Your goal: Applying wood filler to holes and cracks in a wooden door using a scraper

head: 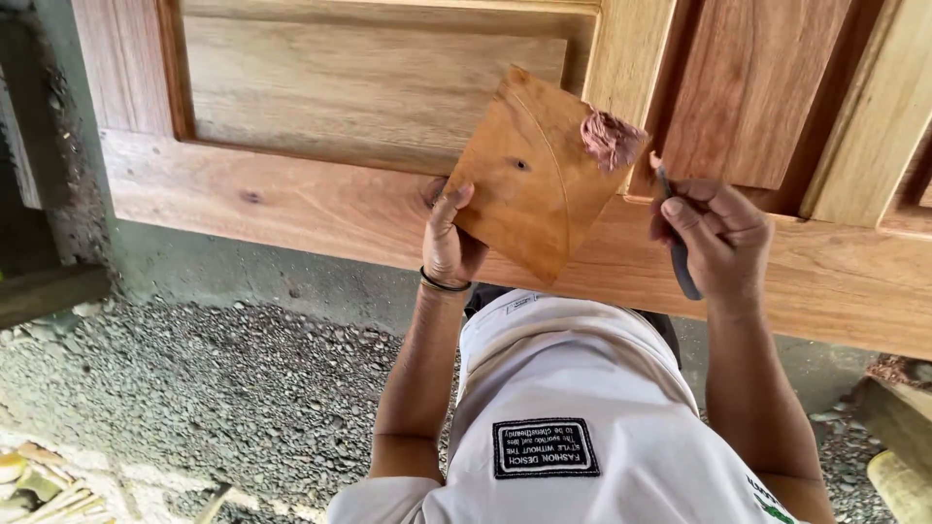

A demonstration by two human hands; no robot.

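My left hand (449, 238) grips the lower corner of a small square wooden board (529, 180), held up tilted in front of a panelled wooden door (320, 184). A lump of reddish-brown putty (610, 139) sits on the board's upper right corner. My right hand (714, 233) holds a thin dark-handled putty knife (677, 243), its tip pointing up close to the putty and the door's moulding. A dark band circles my left wrist. My white shirt (573, 417) fills the lower middle of the view.
The door lies on its side, with raised panels and lighter rails (874, 107) to the right. Below is rough gravel ground (223, 388). Wood scraps (39, 485) lie at the bottom left and a plank end (898, 456) at the bottom right.
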